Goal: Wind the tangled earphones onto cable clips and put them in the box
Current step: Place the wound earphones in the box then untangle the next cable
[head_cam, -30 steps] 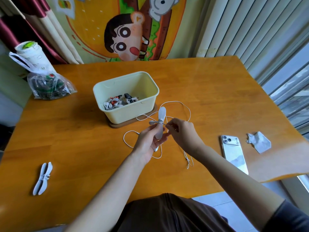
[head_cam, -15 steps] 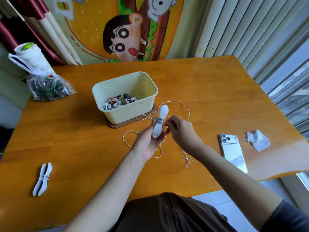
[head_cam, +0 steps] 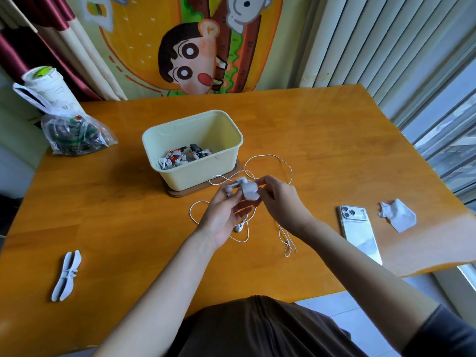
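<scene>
White cable clip (head_cam: 248,190) is pinched between left hand (head_cam: 221,217) and right hand (head_cam: 280,199), fingers curled, so the earphones (head_cam: 238,228) beneath can be wound.

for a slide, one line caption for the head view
Left hand and right hand hold a clip, earphones loose on the table by the box.

From here I see the clip (head_cam: 248,190), upright in L hand (head_cam: 224,215) 1 s ago, now tipped sideways & bent, w/ R hand (head_cam: 279,199) pinching its end
</scene>
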`<control>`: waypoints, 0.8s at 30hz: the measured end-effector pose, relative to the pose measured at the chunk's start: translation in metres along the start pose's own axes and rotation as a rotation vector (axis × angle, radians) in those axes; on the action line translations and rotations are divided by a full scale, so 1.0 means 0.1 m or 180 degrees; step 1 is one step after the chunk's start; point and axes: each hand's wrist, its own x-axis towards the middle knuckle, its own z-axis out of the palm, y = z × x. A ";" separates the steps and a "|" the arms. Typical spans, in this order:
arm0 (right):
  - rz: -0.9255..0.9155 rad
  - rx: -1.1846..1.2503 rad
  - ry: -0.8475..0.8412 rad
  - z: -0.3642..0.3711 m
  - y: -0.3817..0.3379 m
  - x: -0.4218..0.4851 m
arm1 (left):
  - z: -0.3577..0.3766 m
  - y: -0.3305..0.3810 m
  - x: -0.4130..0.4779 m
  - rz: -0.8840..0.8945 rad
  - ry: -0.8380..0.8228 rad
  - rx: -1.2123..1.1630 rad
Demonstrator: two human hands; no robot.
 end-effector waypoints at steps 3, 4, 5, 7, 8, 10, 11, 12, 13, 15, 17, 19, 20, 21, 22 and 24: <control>-0.0021 -0.0192 0.0023 -0.01 0.04 0.00 | -0.01 0.04 0.00 0.0045 -0.0166 0.0122; 0.0001 -0.0171 0.0037 -0.02 0.04 0.00 | -0.01 0.05 0.01 0.0009 -0.0183 0.0064; 0.0006 -0.0116 0.0050 -0.02 0.04 0.00 | 0.00 0.06 0.01 -0.0045 -0.0198 -0.0009; -0.0050 -0.0027 0.0058 -0.01 0.03 -0.01 | 0.01 0.08 0.02 -0.0125 -0.0185 -0.0057; -0.0082 -0.0019 0.0061 -0.01 0.03 -0.01 | 0.01 0.07 0.02 -0.0121 -0.0145 -0.0017; -0.0108 -0.0023 0.0075 0.01 0.04 -0.01 | -0.01 0.04 0.04 -0.0027 -0.0028 0.0100; -0.0098 -0.0029 0.0071 0.01 0.04 0.00 | -0.02 0.02 0.05 0.0018 0.0038 0.0114; -0.0080 -0.0025 0.0058 0.02 0.05 0.00 | -0.03 0.01 0.06 0.0031 0.0086 0.0102; -0.0060 -0.0012 0.0033 0.03 0.05 0.00 | -0.04 0.00 0.05 0.0026 0.0117 0.0078; -0.0012 0.0013 -0.0031 0.05 0.05 -0.01 | -0.06 -0.02 0.04 0.0010 0.0143 0.0102; 0.0046 0.0027 -0.0070 0.08 0.07 -0.01 | -0.08 -0.07 0.04 -0.0003 0.0244 0.0367; 0.0106 0.0066 -0.0116 0.10 0.08 -0.02 | -0.12 -0.14 0.08 0.0181 0.0610 0.1233; 0.0122 0.0084 -0.0152 0.11 0.09 -0.03 | -0.15 -0.16 0.10 0.0426 0.0846 0.1863; 0.0125 0.0094 -0.0181 0.13 0.09 -0.04 | -0.18 -0.17 0.11 0.0694 0.1017 0.2379; 0.0126 0.0105 -0.0186 0.14 0.10 -0.04 | -0.20 -0.17 0.12 0.0897 0.1047 0.2622; 0.0128 0.0141 -0.0139 0.16 0.11 -0.05 | -0.20 -0.13 0.11 0.0825 0.0785 0.2492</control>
